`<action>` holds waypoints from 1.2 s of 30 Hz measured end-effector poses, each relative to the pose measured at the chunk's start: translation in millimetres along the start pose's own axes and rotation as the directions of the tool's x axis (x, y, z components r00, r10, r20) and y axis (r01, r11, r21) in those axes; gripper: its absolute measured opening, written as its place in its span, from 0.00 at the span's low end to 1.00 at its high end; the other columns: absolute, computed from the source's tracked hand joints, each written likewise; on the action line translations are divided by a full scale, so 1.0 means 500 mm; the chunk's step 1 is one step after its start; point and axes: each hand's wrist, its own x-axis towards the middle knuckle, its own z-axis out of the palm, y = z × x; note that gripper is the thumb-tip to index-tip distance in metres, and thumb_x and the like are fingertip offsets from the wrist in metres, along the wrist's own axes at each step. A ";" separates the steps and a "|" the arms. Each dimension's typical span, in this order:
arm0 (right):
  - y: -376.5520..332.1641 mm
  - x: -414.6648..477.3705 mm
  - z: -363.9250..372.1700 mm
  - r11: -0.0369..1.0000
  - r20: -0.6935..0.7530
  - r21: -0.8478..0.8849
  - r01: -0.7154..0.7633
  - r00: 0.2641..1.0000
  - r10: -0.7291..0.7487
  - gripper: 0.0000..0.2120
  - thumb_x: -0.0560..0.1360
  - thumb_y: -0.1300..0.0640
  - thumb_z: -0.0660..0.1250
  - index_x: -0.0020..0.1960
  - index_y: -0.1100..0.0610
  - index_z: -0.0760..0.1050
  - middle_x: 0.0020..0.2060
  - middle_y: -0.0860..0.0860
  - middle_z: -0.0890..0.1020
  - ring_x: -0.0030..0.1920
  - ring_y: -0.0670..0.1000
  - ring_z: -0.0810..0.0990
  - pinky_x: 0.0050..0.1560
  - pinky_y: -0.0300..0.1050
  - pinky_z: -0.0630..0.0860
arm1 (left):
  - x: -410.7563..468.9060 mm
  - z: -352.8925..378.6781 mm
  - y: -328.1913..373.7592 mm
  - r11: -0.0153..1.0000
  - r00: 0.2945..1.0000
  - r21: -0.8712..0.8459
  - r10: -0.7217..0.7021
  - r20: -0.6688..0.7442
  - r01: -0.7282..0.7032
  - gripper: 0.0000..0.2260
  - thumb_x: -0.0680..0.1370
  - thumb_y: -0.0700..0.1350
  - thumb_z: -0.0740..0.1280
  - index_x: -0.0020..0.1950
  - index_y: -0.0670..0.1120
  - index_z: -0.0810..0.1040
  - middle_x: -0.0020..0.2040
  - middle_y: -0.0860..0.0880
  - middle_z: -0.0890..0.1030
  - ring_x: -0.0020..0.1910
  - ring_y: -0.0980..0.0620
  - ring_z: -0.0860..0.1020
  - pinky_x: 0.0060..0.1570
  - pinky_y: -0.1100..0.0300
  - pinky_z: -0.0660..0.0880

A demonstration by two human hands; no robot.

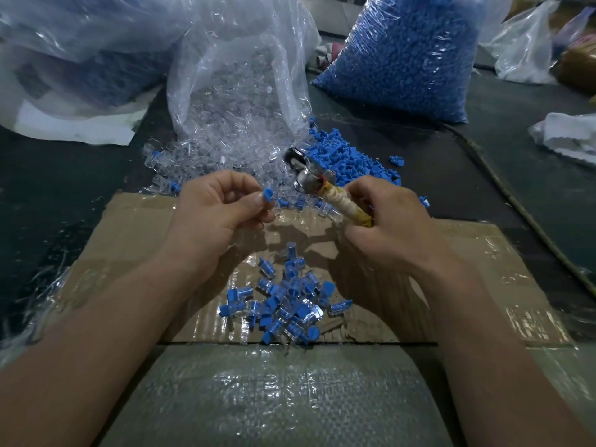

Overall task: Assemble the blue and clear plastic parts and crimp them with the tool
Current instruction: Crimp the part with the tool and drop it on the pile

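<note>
landmark: the cardboard [467, 269], i call every place off it.
left hand: the left hand [222, 204] hangs over the cardboard's far edge, left of centre, thumb and forefinger pinching a blue part [268, 194]. whether a clear shell is already on it, i cannot tell.
right hand: the right hand [387, 217] is over that same far edge, right of centre, fingers curled round the wrapped handle of the tool [325, 188].
tool axis: the handle slants from the right fist up and leftward, metal head just past the cardboard's far edge.
gap: head and blue part are near each other, not touching. i judge a short closing move, part to head.
supplies: clear parts [200, 156] and loose blue parts [348, 159] lie beyond the far edge. joined pieces [283, 301] heap at the cardboard's near middle.
</note>
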 end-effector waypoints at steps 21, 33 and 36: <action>-0.013 0.000 0.023 0.999 0.121 -0.033 0.034 0.992 -0.030 0.13 0.69 0.56 0.68 0.50 0.50 0.67 0.44 0.46 0.72 0.43 0.45 0.69 0.40 0.33 0.65 | -0.006 0.004 0.006 0.984 0.987 0.089 0.156 -0.035 -0.153 0.07 0.72 0.32 0.66 0.40 0.45 0.76 0.31 0.51 0.82 0.30 0.57 0.81 0.31 0.69 0.75; -0.024 0.001 0.017 0.999 0.135 -0.025 0.039 0.990 -0.035 0.11 0.69 0.58 0.69 0.44 0.48 0.68 0.35 0.40 0.70 0.36 0.40 0.68 0.36 0.37 0.63 | -0.019 0.012 0.011 0.972 0.982 0.164 0.181 -0.061 -0.169 0.09 0.73 0.33 0.67 0.39 0.46 0.77 0.31 0.53 0.82 0.30 0.59 0.80 0.30 0.70 0.75; -0.026 0.001 0.018 0.999 0.119 -0.032 0.029 0.993 -0.025 0.10 0.68 0.59 0.69 0.44 0.50 0.70 0.35 0.42 0.71 0.37 0.44 0.70 0.39 0.41 0.65 | -0.020 0.014 0.011 0.971 0.980 0.172 0.184 -0.081 -0.168 0.08 0.73 0.33 0.67 0.39 0.47 0.76 0.30 0.53 0.81 0.29 0.59 0.80 0.30 0.70 0.75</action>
